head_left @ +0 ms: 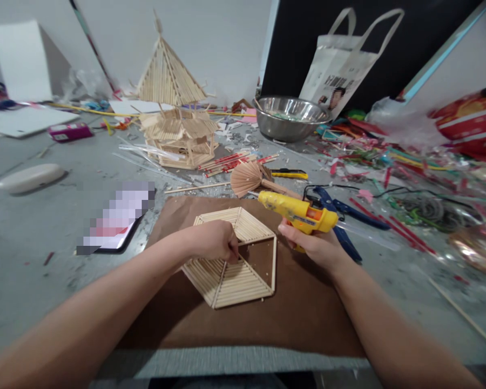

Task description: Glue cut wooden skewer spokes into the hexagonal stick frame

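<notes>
A hexagonal panel of thin wooden sticks (243, 286) lies on a brown sheet (308, 313) in front of me. Its right-hand triangular section is open and shows the brown sheet. My left hand (216, 243) is over the panel's middle, fingers pinched and pointing down near the centre; whatever they pinch is hidden. In my right hand (311, 246) I hold a yellow hot glue gun (295, 210) by its handle, just right of the panel, its nozzle toward the left.
Behind stand a stick-built pavilion model (178, 135), a metal bowl (289, 119) and a white bag (336, 70). A phone (119, 216) lies left, blue-handled pliers (340, 221) and a yellow cutter (289, 173) right. Scraps and cords litter the right side.
</notes>
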### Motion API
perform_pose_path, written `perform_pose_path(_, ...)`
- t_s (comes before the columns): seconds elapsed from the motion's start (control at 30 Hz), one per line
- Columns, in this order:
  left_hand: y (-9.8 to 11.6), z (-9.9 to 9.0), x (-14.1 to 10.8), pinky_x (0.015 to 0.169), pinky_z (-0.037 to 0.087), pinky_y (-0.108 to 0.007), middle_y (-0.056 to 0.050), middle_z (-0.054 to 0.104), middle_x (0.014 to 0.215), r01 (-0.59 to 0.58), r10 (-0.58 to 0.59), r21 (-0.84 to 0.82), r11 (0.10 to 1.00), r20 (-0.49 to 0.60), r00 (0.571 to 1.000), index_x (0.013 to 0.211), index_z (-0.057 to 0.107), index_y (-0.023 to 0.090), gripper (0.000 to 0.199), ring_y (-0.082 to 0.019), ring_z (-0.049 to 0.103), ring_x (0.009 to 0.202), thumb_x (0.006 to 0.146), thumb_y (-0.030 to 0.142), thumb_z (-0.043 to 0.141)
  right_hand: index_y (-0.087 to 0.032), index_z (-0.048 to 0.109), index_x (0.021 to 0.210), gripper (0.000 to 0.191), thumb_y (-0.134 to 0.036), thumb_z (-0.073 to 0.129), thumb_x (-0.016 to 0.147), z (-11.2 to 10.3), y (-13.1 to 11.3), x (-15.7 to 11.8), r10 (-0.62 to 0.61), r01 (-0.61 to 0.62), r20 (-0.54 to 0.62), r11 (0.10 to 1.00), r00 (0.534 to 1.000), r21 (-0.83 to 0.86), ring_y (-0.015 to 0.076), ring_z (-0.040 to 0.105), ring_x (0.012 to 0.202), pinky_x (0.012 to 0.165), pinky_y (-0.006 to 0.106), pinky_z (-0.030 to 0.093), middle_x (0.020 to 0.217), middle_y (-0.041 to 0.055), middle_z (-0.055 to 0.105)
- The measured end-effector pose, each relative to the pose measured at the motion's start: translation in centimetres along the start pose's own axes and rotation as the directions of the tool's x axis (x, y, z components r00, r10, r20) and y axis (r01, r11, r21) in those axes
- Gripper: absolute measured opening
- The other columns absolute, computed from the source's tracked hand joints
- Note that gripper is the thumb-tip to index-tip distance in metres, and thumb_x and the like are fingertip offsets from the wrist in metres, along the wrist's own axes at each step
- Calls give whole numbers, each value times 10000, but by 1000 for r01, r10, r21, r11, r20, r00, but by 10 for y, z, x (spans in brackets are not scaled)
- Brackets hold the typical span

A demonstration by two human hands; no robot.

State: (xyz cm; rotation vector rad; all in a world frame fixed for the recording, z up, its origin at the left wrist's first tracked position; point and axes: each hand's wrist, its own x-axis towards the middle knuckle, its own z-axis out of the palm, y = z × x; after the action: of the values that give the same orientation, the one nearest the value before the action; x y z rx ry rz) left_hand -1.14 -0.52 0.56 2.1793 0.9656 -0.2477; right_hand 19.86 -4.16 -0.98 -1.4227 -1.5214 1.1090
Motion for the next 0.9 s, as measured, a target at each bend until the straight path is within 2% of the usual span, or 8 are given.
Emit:
perform_pose_path(0.63,2,0,-1,513,344,-160,18,652,678,2,-2,-8,1000,-5,1000,756,662,195,215,-83,523,579,606,280,533,-176,497,631,218,-382,567,637,-1,0,-1,-4,4,-1,1000,1000,-29,86,405,460,446,239,326,513,-30,442)
perform_pose_path(0.9,1,0,-1,506,337,-157,22,651,662,-20,20,12,1000,-23,1000,747,666,196,210,-81,519,569,606,283,536,-195,485,586,194,-363,572,628,1,-5,-1,-5,4,-10,1000,1000,-10,96,397,449,441,255,320,490,-27,430)
